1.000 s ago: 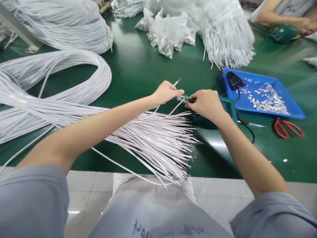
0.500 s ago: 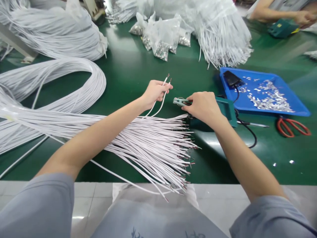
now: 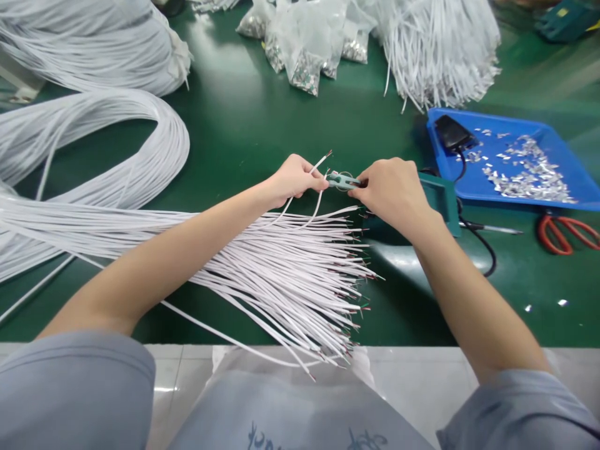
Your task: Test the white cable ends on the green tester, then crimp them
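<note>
My left hand [image 3: 300,178] is closed, with two white cables pinched in its fingers. One cable end [image 3: 322,161] points up and right, its thin wires bare at the tip. The other cable [image 3: 317,205] curves up to the fingertips. My right hand [image 3: 391,187] is closed around the handles of a small green clamp-like tool [image 3: 343,181]. The tool's metal jaws meet the second cable's end at my left fingertips; whether they grip it cannot be made out. Below both hands a fanned bundle of white cables [image 3: 281,269] lies on the table, with stripped coloured ends.
A green device [image 3: 445,200] sits behind my right wrist. Beside it are a blue tray [image 3: 506,197] of small metal pieces, a black cord [image 3: 491,256] and red-handled scissors [image 3: 555,236]. Bags of metal parts [image 3: 304,69] lie at the back, coiled cables [image 3: 173,137] at the left.
My right hand has brought the green tool left to my left fingertips. The two cable ends, side by side before, are now apart. The camera view has shifted slightly.
</note>
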